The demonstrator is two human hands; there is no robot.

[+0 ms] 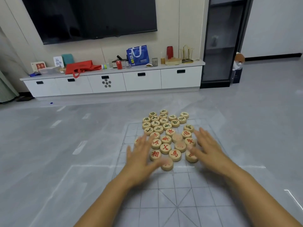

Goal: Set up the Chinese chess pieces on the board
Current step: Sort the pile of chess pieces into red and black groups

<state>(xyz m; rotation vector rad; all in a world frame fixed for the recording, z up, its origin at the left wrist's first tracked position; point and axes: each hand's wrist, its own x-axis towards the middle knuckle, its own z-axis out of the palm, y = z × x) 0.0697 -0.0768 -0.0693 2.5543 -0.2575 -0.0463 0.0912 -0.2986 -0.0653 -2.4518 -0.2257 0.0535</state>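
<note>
Board: the board (pixel 180 202), a thin sheet printed with a grid, lies flat on the grey floor (pixel 65 145); crossed diagonal lines mark its near end.
Pieces: the round wooden chess pieces (pixel 165 133) sit face up in 1 tight cluster at the far end of the board, some of them over its far edge.
Colours: the green-lettered pieces (pixel 164 120) fill the far half of the cluster and the red-lettered pieces (pixel 165 149) the near half.
Left hand: the left hand (pixel 141 159) is palm down at the cluster's left edge, fingers straight and spread wide, holding nothing; it is motion-blurred.
Loose piece: a blurred piece (pixel 166 164) lies just beside the left thumb; contact cannot be told.
Right hand: the right hand (pixel 208 148) is palm down at the cluster's right edge, fingers straight and fanned, holding nothing; whether it touches the pieces beside it cannot be told.
Background: a white cabinet (pixel 142 81) stands against the wall under a dark television (pixel 91 17).
On the cabinet: a blue bag (pixel 137 55), a red bag (pixel 82 67) and a red can (pixel 119 65) among smaller items.
</note>
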